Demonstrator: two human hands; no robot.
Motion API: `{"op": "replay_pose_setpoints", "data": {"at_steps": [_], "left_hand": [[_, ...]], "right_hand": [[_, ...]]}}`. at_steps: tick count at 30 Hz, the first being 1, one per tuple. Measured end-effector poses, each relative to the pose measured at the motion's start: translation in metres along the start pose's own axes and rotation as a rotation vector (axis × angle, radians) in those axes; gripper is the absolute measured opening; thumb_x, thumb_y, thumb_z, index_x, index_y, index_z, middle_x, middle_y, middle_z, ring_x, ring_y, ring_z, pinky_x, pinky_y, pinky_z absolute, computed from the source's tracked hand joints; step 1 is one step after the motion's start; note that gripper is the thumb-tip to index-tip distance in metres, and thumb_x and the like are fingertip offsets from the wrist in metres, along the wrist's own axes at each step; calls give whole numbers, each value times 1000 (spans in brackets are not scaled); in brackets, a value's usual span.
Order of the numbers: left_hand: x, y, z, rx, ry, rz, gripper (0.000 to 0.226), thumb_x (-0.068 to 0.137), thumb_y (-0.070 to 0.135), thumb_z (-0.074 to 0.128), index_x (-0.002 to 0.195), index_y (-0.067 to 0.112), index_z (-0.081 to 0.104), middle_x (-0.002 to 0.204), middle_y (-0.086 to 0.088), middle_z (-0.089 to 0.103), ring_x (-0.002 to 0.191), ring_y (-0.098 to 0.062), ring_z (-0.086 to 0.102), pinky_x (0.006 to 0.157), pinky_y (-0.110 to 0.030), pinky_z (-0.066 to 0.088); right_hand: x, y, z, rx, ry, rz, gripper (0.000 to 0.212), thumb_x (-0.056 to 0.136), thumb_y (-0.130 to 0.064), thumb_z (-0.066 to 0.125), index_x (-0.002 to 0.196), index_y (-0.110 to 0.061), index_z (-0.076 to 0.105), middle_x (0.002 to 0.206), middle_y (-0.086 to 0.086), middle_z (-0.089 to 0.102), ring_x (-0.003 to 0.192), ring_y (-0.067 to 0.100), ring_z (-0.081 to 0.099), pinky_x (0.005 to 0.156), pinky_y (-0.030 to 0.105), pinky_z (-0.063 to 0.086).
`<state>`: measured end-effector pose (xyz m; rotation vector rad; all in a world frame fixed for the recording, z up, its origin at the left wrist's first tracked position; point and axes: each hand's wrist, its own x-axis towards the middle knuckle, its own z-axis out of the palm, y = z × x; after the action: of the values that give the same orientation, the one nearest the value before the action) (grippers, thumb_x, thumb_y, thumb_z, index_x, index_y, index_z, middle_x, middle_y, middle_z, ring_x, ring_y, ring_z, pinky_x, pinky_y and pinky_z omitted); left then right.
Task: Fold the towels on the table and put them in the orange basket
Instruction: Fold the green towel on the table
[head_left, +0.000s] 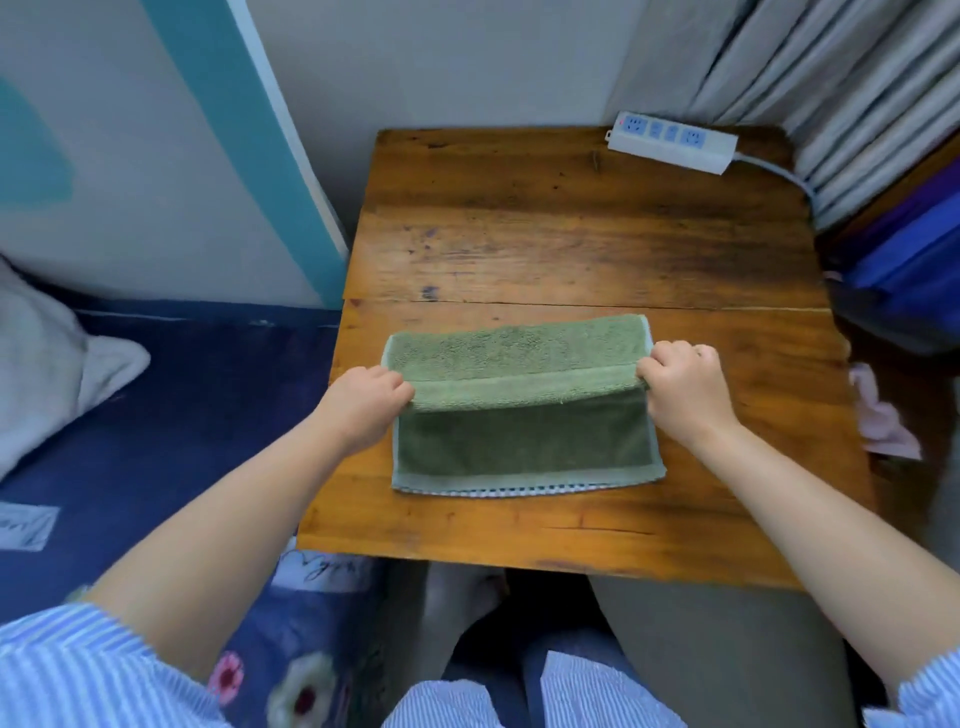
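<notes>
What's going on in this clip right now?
A person is folding a green terry towel on a worn wooden table. The left hand and right hand each pinch one end of a lifted fold running across the towel's middle, with the towel's near part lying flat. A white power strip sits at the table's far right corner. No orange basket is in view, so the towel has not been put away yet.
</notes>
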<state>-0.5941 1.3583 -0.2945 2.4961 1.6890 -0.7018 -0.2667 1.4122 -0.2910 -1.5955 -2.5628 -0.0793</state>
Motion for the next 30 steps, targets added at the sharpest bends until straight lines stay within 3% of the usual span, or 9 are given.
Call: {"op": "replay_pose_setpoints", "data": {"at_steps": [6, 8, 9, 12, 18, 24, 26, 28, 30], "left_hand": [[-12, 14, 15, -24, -160, 3, 28, 89, 2, 42, 114, 13, 49, 113, -2, 55, 105, -21, 50, 77, -26, 36], [-26, 48, 29, -21, -64, 13, 25, 84, 2, 51, 107, 12, 54, 104, -3, 59, 98, -21, 55, 72, -25, 39], [-30, 54, 35, -4, 86, 51, 22, 74, 4, 66, 94, 11, 61, 90, -2, 63, 84, -19, 60, 63, -24, 41], [-44, 65, 37, -74, 176, 111, 42, 20, 3, 87, 51, 14, 61, 46, 3, 55, 39, -15, 53, 36, -13, 33], [-58, 79, 49, -114, 95, 69, 51, 0, 7, 84, 44, 13, 58, 42, 3, 52, 36, -13, 53, 35, -9, 32], [-54, 79, 64, -211, 142, 43, 43, 17, 9, 87, 50, 12, 59, 48, 1, 55, 42, -18, 56, 39, -13, 37], [-54, 77, 62, -215, 157, 50, 35, 31, 21, 88, 49, 14, 58, 48, 2, 55, 42, -18, 57, 43, -15, 41], [-48, 75, 58, -254, 212, 31, 26, 58, 27, 75, 45, 14, 56, 44, 2, 54, 41, -18, 55, 45, -18, 42], [-34, 75, 49, -308, 297, -25, 31, 75, 24, 48, 49, 10, 58, 48, -3, 56, 44, -22, 56, 44, -22, 42]], "right_hand": [[-27, -7, 12, -1, -21, -61, 38, 24, 24, 69, 46, -3, 55, 46, 9, 51, 41, 26, 51, 48, 33, 45], [-62, -3, 19, -27, -18, -52, 38, 26, 25, 69, 47, -4, 56, 47, 8, 52, 42, 26, 51, 49, 34, 45], [-70, -2, 22, -35, -19, -57, 37, 28, 25, 69, 48, -3, 57, 47, 8, 53, 42, 26, 51, 49, 35, 46], [-83, 0, 29, -5, -34, -59, 38, 28, 25, 70, 49, -4, 58, 48, 7, 53, 42, 26, 52, 50, 35, 47], [-100, -9, 39, -7, -124, -100, 41, 21, 20, 75, 48, -7, 59, 49, 5, 54, 44, 24, 54, 47, 33, 48], [-106, -5, 53, 17, -159, -104, 31, 30, 11, 74, 53, -5, 60, 53, 6, 57, 48, 27, 57, 49, 34, 47], [-103, -6, 50, 12, -146, -142, 9, 46, -1, 64, 49, -7, 59, 50, 5, 55, 47, 26, 57, 49, 34, 46], [-93, -8, 47, 57, -117, -156, 17, 58, -7, 45, 44, -8, 55, 46, 4, 52, 45, 25, 56, 50, 33, 46], [-75, -18, 43, 113, -69, -139, 18, 60, -5, 44, 49, -5, 59, 50, 7, 57, 49, 25, 59, 52, 33, 48]]}}
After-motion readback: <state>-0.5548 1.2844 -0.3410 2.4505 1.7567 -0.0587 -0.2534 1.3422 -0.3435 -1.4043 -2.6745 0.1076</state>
